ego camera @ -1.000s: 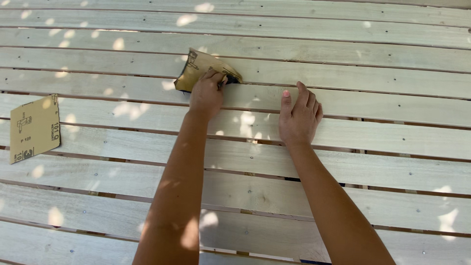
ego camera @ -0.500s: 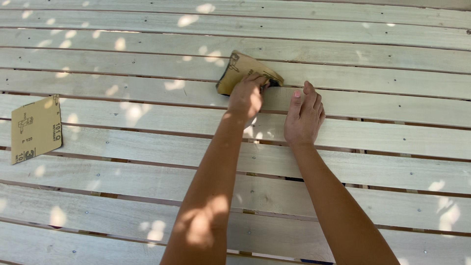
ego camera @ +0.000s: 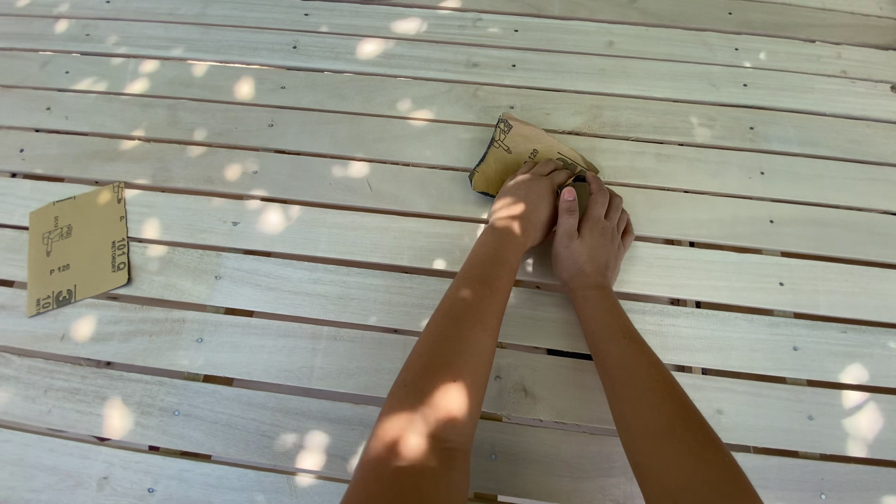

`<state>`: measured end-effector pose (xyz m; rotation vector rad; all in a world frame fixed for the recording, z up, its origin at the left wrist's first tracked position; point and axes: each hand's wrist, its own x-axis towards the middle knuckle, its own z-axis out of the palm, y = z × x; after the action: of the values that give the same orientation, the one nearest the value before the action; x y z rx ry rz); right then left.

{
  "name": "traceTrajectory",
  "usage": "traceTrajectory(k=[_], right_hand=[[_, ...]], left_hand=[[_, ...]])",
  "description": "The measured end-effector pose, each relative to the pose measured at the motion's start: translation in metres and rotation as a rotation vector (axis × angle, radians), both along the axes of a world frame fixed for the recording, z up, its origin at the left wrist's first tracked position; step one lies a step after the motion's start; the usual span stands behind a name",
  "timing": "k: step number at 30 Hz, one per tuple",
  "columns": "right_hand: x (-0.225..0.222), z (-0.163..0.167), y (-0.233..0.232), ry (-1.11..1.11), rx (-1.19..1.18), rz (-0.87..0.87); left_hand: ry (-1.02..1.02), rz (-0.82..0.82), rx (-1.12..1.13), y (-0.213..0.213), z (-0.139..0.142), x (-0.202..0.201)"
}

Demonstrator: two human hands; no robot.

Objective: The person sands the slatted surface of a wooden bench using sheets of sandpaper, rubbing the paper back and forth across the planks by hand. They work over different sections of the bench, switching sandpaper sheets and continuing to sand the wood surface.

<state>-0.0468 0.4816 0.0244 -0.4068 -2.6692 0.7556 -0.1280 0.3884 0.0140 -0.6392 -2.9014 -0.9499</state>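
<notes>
A folded piece of tan sandpaper [ego camera: 515, 151] lies pressed on a pale wooden plank [ego camera: 280, 149] near the middle of the view. My left hand [ego camera: 525, 203] is closed on its near edge and holds it against the wood. Right beside it, touching it, my right hand [ego camera: 592, 233] rests flat on the plank with its fingers together, fingertips at the sandpaper's right corner. Both forearms reach up from the bottom of the view.
A second, flat sheet of sandpaper [ego camera: 77, 247] lies on the planks at the far left. The surface is made of long whitewashed slats [ego camera: 747, 280] with dark gaps between them, dappled with spots of sunlight.
My left hand has slid the sandpaper along the plank to the right, until it met my right hand. The right hand has stayed in about the same place.
</notes>
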Motion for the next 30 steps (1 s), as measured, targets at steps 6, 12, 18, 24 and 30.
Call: traceTrajectory(k=[6, 12, 18, 24, 30], right_hand=[[0.0, -0.005, 0.013, 0.041, 0.008, 0.013], [-0.003, 0.001, 0.004, -0.149, 0.263, 0.0], [-0.007, -0.001, -0.079, -0.371, 0.353, 0.146], [-0.002, 0.008, -0.113, -0.37, 0.393, 0.124], [0.005, 0.015, -0.109, -0.385, 0.401, 0.112]], left_hand=[[0.166, 0.204, 0.084, -0.18, -0.015, -0.016], [0.086, 0.522, -0.028, -0.339, 0.005, 0.001], [-0.013, 0.181, -0.406, -0.204, 0.015, 0.071], [-0.216, 0.067, -0.544, -0.184, 0.041, -0.001], [0.047, 0.147, -0.421, -0.156, 0.021, -0.047]])
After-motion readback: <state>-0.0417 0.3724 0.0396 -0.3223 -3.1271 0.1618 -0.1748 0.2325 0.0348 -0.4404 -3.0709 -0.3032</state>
